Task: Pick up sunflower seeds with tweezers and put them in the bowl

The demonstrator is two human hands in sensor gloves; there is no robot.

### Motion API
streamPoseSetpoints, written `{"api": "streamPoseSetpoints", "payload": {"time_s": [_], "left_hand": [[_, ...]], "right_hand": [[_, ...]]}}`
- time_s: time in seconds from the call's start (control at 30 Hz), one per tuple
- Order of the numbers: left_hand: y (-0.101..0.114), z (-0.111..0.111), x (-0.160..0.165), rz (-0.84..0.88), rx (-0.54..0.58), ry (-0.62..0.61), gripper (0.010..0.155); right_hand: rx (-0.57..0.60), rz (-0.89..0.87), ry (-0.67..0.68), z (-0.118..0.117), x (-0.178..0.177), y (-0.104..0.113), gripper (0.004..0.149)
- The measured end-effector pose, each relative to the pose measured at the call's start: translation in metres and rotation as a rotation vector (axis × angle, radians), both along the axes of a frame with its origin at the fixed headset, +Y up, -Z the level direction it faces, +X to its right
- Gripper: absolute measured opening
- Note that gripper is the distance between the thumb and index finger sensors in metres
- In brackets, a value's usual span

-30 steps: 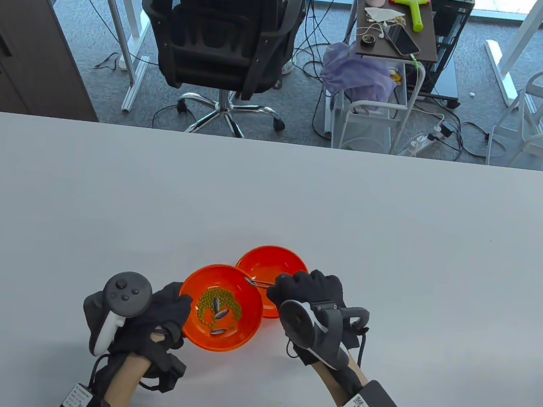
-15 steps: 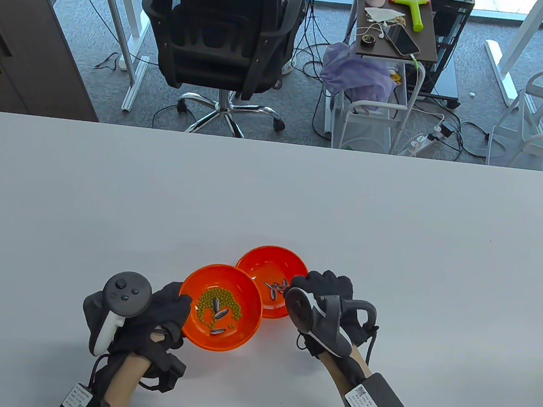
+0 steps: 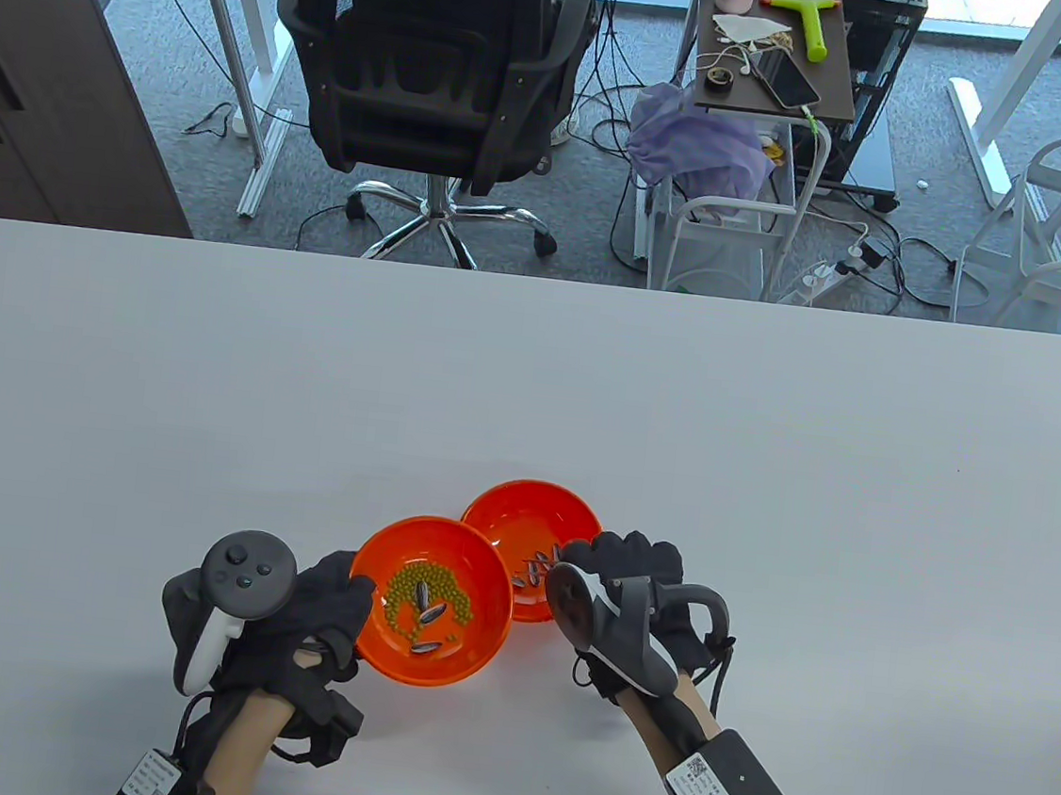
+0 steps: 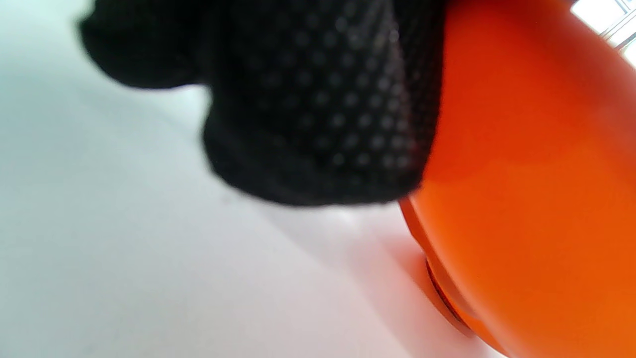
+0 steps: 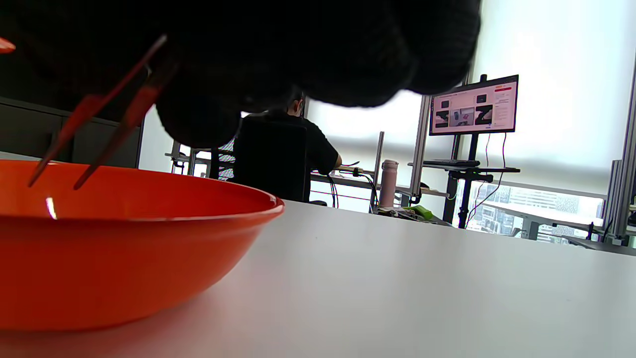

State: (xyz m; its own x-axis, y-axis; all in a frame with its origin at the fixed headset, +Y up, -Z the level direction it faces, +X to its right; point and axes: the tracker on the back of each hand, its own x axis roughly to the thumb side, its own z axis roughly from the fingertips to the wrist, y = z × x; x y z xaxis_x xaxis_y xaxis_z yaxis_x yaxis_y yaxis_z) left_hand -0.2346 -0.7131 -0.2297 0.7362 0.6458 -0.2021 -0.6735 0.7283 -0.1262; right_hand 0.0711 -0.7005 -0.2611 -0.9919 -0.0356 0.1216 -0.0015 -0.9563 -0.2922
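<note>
Two orange bowls (image 3: 434, 596) touching, wedged between both hands; broad bare tabletop (image 3: 531, 388) beyond and to either side, open for passage.

Bright window backlight; blurred left wrist close-up

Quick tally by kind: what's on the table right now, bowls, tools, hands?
Orange bowls: 2, the near bowl with green beans and seeds, and the far bowl with seeds
Tweezers: 1
Gloved hands: 2, left hand and right hand
Total: 5
Loose seeds are too small to count reliably.
</note>
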Motion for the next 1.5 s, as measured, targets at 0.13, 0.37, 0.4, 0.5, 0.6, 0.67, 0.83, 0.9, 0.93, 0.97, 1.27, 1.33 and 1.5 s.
{"api": "streamPoseSetpoints", "payload": {"time_s": [0.13,0.37,0.4,0.5,0.6,0.67,0.83,0.9,0.93,0.97,1.27,1.33,1.5], "left_hand": [[0.000,0.000,0.000,-0.001,0.000,0.000,0.051],[0.000,0.000,0.000,-0.001,0.000,0.000,0.051],[0.000,0.000,0.000,-0.001,0.000,-0.001,0.051],[0.000,0.000,0.000,0.000,-0.001,-0.002,0.051],[0.000,0.000,0.000,0.000,0.000,-0.002,0.051],[0.000,0.000,0.000,0.001,0.000,-0.002,0.051],[0.000,0.000,0.000,0.002,0.001,-0.003,0.051],[0.000,0.000,0.000,0.002,0.002,-0.002,0.051],[0.000,0.000,0.000,0.002,0.002,-0.003,0.051],[0.000,0.000,0.000,0.003,0.001,-0.003,0.051],[0.000,0.000,0.000,0.005,0.003,-0.005,0.051],[0.000,0.000,0.000,0.006,0.002,-0.005,0.051],[-0.001,0.000,0.000,0.003,0.000,-0.006,0.051]], "right_hand": [[0.068,-0.078,-0.017,0.003,0.005,0.009,0.046],[0.161,-0.230,0.014,0.012,0.009,0.028,0.046],[0.166,-0.254,0.023,0.014,0.008,0.031,0.046],[0.163,-0.289,0.079,0.018,0.003,0.035,0.046],[0.121,-0.274,0.170,0.023,-0.006,0.038,0.046],[0.076,-0.251,0.252,0.026,-0.015,0.037,0.046],[0.007,-0.164,0.365,0.033,-0.033,0.031,0.042],[-0.014,-0.149,0.385,0.035,-0.037,0.029,0.042],[-0.015,-0.133,0.396,0.036,-0.039,0.028,0.042],[-0.014,-0.116,0.406,0.038,-0.042,0.027,0.046],[0.000,-0.010,0.427,0.044,-0.053,0.020,0.046],[-0.001,-0.001,0.427,0.045,-0.054,0.019,0.046],[0.009,-0.015,0.440,0.045,-0.055,0.019,0.041]]}}
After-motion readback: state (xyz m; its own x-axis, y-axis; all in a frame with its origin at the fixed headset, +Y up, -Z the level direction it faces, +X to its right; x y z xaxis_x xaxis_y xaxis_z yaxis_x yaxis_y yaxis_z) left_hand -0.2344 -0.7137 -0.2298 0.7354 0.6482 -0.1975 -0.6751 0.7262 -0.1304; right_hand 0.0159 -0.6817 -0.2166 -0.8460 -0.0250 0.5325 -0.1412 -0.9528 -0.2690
